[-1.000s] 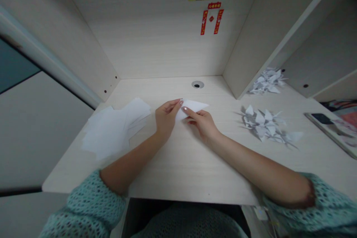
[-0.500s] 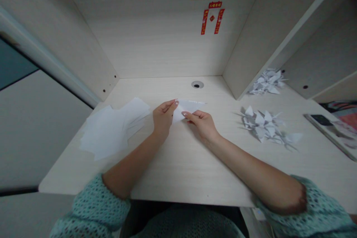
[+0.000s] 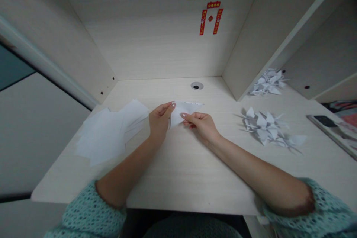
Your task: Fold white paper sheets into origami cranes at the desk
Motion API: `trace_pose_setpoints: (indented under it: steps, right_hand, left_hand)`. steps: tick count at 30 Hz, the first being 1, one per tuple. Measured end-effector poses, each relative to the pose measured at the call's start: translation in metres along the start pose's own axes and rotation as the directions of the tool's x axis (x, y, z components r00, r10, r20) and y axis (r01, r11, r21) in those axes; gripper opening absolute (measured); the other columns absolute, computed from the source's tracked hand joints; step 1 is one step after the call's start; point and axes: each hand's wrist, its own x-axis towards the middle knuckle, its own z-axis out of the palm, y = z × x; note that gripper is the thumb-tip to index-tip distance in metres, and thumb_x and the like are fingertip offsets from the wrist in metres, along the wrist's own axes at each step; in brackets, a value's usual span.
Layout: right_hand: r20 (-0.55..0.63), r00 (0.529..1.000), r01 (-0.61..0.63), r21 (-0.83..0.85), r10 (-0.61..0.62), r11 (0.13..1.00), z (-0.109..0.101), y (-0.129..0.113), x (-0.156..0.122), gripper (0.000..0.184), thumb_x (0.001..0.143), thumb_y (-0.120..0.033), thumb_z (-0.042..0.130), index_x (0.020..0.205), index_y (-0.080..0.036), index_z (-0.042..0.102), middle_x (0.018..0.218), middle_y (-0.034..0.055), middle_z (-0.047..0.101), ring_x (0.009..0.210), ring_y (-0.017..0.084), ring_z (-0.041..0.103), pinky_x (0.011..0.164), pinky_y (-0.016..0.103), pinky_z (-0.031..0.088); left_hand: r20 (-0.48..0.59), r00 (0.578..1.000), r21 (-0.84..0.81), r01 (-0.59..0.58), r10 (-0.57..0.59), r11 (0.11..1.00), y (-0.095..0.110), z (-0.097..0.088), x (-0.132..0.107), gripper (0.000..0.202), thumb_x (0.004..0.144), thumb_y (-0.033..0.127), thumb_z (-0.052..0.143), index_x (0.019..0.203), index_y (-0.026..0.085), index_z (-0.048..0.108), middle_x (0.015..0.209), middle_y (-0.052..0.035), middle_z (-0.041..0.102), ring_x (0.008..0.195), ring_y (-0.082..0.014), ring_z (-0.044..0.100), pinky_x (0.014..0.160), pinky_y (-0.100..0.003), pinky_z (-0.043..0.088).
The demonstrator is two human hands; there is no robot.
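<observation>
The person's left hand [image 3: 160, 121] and right hand [image 3: 199, 126] each pinch a folded white paper triangle [image 3: 185, 113] between thumb and fingers, holding it between them near the middle of a pale wooden desk [image 3: 173, 182]. Just left of the left hand lies a loose stack of white paper sheets [image 3: 106, 134], while two heaps of folded paper cranes [image 3: 264, 128] [image 3: 267, 84] sit well to the right of the right hand, near a phone [image 3: 325, 121] lying on a magazine [image 3: 344, 135].
</observation>
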Motion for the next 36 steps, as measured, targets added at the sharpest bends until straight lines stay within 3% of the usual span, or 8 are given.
trace_pose_setpoints:
  steps: [6,13,16,21,24,27,31,36]
  right_hand:
    - [0.124,0.992,0.043,-0.051,-0.036,0.998,-0.004,0.002,0.005,0.035,0.066,-0.051,0.074,0.064,-0.016,0.072,0.071,0.0081,0.074,0.058,0.012,0.061,0.057,0.025,0.04]
    - [0.059,0.991,0.128,-0.151,-0.121,0.98,-0.003,0.0,0.008,0.036,0.059,-0.051,0.078,0.055,-0.016,0.068,0.06,0.0053,0.07,0.05,0.012,0.054,0.053,0.026,0.037]
    - [0.034,0.988,0.157,-0.166,-0.153,0.974,-0.002,0.002,0.007,0.038,0.06,-0.053,0.076,0.055,-0.017,0.067,0.056,0.0038,0.067,0.047,0.012,0.05,0.05,0.026,0.034]
    - [-0.019,0.976,0.209,-0.209,-0.218,0.955,-0.005,0.005,0.009,0.039,0.062,-0.054,0.074,0.054,-0.017,0.065,0.053,0.0027,0.064,0.047,0.011,0.045,0.049,0.026,0.031]
    - [-0.038,0.972,0.219,-0.22,-0.233,0.951,-0.007,0.005,0.01,0.038,0.064,-0.054,0.073,0.055,-0.017,0.066,0.055,0.0034,0.064,0.049,0.011,0.045,0.05,0.026,0.031]
    - [-0.046,0.971,0.218,-0.222,-0.234,0.95,-0.007,0.006,0.01,0.039,0.064,-0.054,0.072,0.055,-0.017,0.065,0.052,0.0018,0.061,0.048,0.011,0.042,0.049,0.026,0.029]
    - [-0.036,0.973,0.215,-0.214,-0.228,0.953,-0.008,0.006,0.01,0.04,0.064,-0.054,0.072,0.053,-0.017,0.063,0.05,-0.0003,0.056,0.048,0.01,0.04,0.049,0.026,0.027]
    - [-0.015,0.976,0.207,-0.219,-0.215,0.954,-0.01,0.006,0.011,0.039,0.065,-0.052,0.073,0.051,-0.017,0.063,0.049,-0.001,0.054,0.05,0.01,0.04,0.051,0.027,0.028]
  left_hand:
    - [-0.016,0.999,0.08,-0.043,0.044,0.996,0.002,-0.005,0.005,0.025,0.065,0.032,0.076,0.084,0.017,0.076,0.077,-0.0036,0.073,0.064,-0.0122,0.061,0.058,-0.023,0.045]
    - [0.022,0.998,0.093,-0.063,0.061,0.994,0.001,-0.007,0.006,0.024,0.066,0.033,0.075,0.083,0.016,0.075,0.08,-0.005,0.074,0.068,-0.0125,0.062,0.059,-0.022,0.046]
    - [0.087,0.996,0.078,-0.031,0.024,0.996,0.0,-0.01,0.008,0.03,0.066,0.039,0.075,0.086,0.016,0.073,0.072,-0.0029,0.071,0.06,-0.01,0.058,0.054,-0.02,0.042]
    - [0.26,0.962,0.105,0.061,-0.086,0.993,0.006,-0.01,0.008,0.051,0.065,0.045,0.075,0.109,0.02,0.067,0.071,-0.0009,0.07,0.058,-0.0111,0.058,0.055,-0.021,0.042]
    - [0.381,0.915,0.21,0.05,-0.129,0.976,0.009,-0.009,0.004,0.04,0.064,0.045,0.076,0.091,0.017,0.073,0.078,-0.0038,0.072,0.065,-0.0142,0.061,0.059,-0.022,0.043]
    - [0.406,0.903,0.358,-0.014,-0.142,0.933,0.01,-0.01,0.003,0.033,0.063,0.048,0.075,0.073,0.017,0.075,0.073,-0.0029,0.072,0.067,-0.0164,0.061,0.058,-0.023,0.042]
    - [0.402,0.905,0.453,-0.062,-0.141,0.89,0.01,-0.014,0.006,0.031,0.066,0.048,0.072,0.064,0.017,0.074,0.061,-0.0003,0.067,0.057,-0.0131,0.056,0.053,-0.021,0.036]
    - [0.449,0.882,0.498,-0.115,-0.142,0.859,0.006,-0.019,0.013,0.034,0.067,0.05,0.07,0.063,0.016,0.074,0.059,-0.0007,0.066,0.053,-0.0113,0.053,0.051,-0.021,0.031]
